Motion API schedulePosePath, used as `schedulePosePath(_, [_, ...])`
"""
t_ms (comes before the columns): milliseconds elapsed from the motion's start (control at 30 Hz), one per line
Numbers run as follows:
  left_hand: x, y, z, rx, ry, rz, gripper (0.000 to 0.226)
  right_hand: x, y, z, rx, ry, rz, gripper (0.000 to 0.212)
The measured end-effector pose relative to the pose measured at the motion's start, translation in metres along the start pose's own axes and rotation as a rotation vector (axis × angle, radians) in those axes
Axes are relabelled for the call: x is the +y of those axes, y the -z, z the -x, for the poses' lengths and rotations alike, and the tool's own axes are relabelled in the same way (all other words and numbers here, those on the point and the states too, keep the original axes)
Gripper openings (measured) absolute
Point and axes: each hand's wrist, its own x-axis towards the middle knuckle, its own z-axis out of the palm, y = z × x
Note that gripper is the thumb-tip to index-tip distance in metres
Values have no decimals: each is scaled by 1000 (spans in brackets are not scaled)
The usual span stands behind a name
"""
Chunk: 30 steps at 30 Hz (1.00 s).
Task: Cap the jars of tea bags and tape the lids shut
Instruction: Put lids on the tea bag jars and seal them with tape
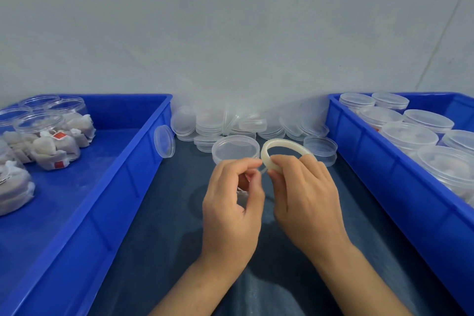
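Observation:
My right hand (305, 195) grips a thin roll of clear tape (275, 147), held upright over the dark table. My left hand (230, 202) pinches the free end of the tape right beside the roll. Behind both hands stands a clear capped jar (234, 149), its lower part hidden by my fingers. Several open jars of tea bags (48, 141) sit in the blue bin on the left (128, 161). Capped jars (410, 136) fill the blue bin on the right (384, 182).
A heap of loose clear lids (230, 123) lies against the grey wall between the bins. One lid (164, 144) leans on the left bin's wall, and a small stack of lids (320, 150) sits by the right bin.

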Motion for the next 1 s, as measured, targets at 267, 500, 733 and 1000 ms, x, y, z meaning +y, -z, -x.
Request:
schedulePosePath(267, [-4,6,-5,-32,197,152,37,6,5,-1,9,-2,-2,10])
schedulePosePath(500, [-13,5,-7,-108,141,22,22,4,7,-2,-25,81,-2,10])
schedulePosePath(733, [-12,8,-9,-72,97,-14,4,4,8,-2,-48,114,-2,13])
schedulePosePath(1000, [-4,8,-8,-51,-27,-88,4,5,7,-2,-6,69,11,10])
